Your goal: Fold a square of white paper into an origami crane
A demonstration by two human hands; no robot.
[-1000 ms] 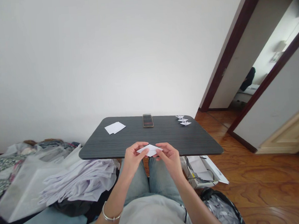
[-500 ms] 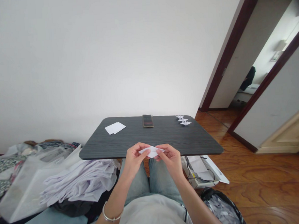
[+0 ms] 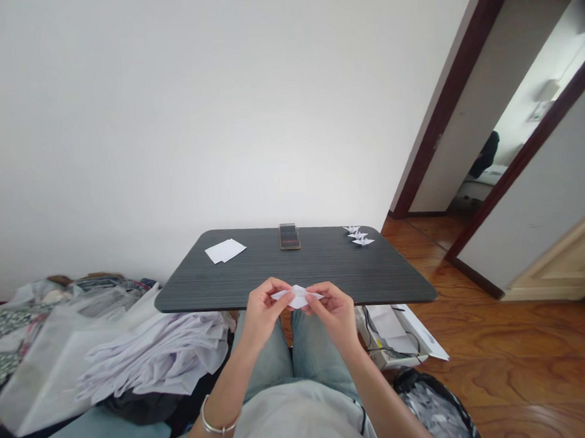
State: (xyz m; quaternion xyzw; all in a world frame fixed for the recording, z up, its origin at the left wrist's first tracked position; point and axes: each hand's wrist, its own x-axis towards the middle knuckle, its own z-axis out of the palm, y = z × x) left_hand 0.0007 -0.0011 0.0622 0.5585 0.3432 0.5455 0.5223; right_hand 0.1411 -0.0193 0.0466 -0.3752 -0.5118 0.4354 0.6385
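head: left hand (image 3: pixel 263 312), right hand (image 3: pixel 335 315), one paper (image 3: pixel 298 297)

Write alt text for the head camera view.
The left hand and right hand pinch a folded white paper in front of a dark wood-grain table. On the table lie loose white paper sheets, a phone and small folded paper figures.

Single head-worn view: looks forward and down over the person's torso (image 3: pixel 299 425), close above the left hand (image 3: pixel 263 312) and right hand (image 3: pixel 336 312), toward the bench (image 3: pixel 376 266) and wall (image 3: pixel 165 121).
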